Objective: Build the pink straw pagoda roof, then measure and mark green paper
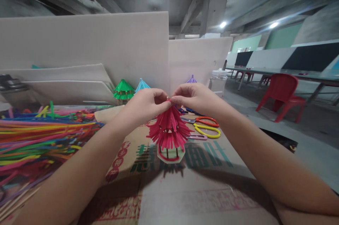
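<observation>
A red pavilion model, with two tiers of pipe-cleaner roof, stands on a pale board base with thin dark posts. At its peak, my left hand is closed with thumb and fingers pinching the tip from the left. My right hand pinches the same tip from the right, its fingertips almost touching those of the left. A small light stick end pokes up between them. The pinched part is mostly hidden by the fingers. Under the model lies printed cardboard.
Scissors with orange and yellow handles lie right of the model. Many coloured pipe cleaners are piled at left. Behind stand green, blue and purple model roofs, a clear bottle and white boards.
</observation>
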Action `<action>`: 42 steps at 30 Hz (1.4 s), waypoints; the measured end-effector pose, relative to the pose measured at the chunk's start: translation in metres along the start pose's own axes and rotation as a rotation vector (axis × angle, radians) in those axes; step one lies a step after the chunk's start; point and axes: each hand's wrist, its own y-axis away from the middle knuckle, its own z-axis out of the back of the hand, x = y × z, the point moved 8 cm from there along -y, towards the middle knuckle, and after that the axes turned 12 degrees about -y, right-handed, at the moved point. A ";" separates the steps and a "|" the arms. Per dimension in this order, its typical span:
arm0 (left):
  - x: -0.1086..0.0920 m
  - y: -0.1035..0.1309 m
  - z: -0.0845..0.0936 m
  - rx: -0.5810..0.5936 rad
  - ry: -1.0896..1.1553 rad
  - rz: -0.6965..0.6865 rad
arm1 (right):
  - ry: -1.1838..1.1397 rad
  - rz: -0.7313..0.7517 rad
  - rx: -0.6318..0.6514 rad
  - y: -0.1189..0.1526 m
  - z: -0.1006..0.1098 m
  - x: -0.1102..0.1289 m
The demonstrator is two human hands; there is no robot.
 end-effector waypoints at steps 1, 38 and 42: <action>0.002 0.000 0.000 0.020 0.013 0.006 | -0.007 -0.004 -0.004 0.000 0.000 -0.001; 0.039 -0.010 0.015 -0.009 0.276 0.073 | -0.172 -0.094 0.094 -0.005 -0.005 -0.011; 0.045 -0.011 0.025 -0.147 0.182 0.076 | -0.169 -0.092 0.099 -0.004 -0.005 -0.010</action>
